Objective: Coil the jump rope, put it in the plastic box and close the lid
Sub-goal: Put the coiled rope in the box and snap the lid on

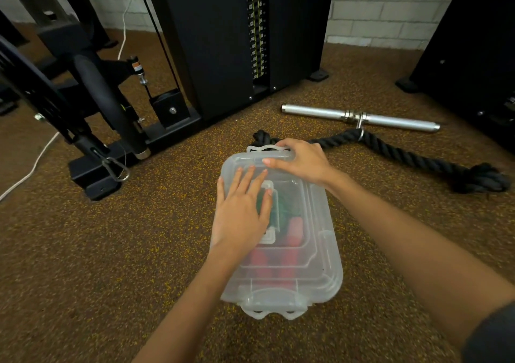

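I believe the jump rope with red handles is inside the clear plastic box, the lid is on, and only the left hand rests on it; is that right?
Not quite: in the head view both hands are on the translucent lid, the left hand flat, the right hand at the far latch. The red-handled jump rope is inside the clear plastic box.
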Tool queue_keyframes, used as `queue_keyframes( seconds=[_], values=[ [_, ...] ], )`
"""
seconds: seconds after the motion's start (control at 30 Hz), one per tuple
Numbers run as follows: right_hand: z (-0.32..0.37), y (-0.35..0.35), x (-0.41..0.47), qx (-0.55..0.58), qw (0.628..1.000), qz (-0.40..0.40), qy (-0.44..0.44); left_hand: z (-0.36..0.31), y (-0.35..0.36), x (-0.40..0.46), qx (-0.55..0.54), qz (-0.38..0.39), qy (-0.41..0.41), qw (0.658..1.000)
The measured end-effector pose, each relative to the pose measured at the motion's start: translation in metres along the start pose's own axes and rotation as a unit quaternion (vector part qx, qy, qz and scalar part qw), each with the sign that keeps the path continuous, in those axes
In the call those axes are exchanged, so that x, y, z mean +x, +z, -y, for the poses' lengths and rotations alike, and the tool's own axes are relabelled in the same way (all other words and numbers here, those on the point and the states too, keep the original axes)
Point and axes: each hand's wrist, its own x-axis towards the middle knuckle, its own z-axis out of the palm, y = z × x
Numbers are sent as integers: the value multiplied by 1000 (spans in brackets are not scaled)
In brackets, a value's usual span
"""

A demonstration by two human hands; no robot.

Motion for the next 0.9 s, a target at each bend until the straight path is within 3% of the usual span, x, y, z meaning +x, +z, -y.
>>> queue_keyframes(
  seconds=[0.33,0.5,0.67,0.8,0.9],
  values=[
    [-3,4,-1,-6,999,-41,-26,-1,1,1,4,8,-5,1000],
    [-5,8,4,-68,993,-86,-50,-1,1,0,-8,-1,-4,1000],
    [-2,9,-5,-71,993,-72,-54,0,0,0,-27,0,-1,1000],
    [3,12,-33,-102,990,-69,-72,2,-2,2,-106,-22,-8,994],
    [4,14,-75,-77,986,-97,-110,5,-8,1,-201,-86,-17,976]
  ],
)
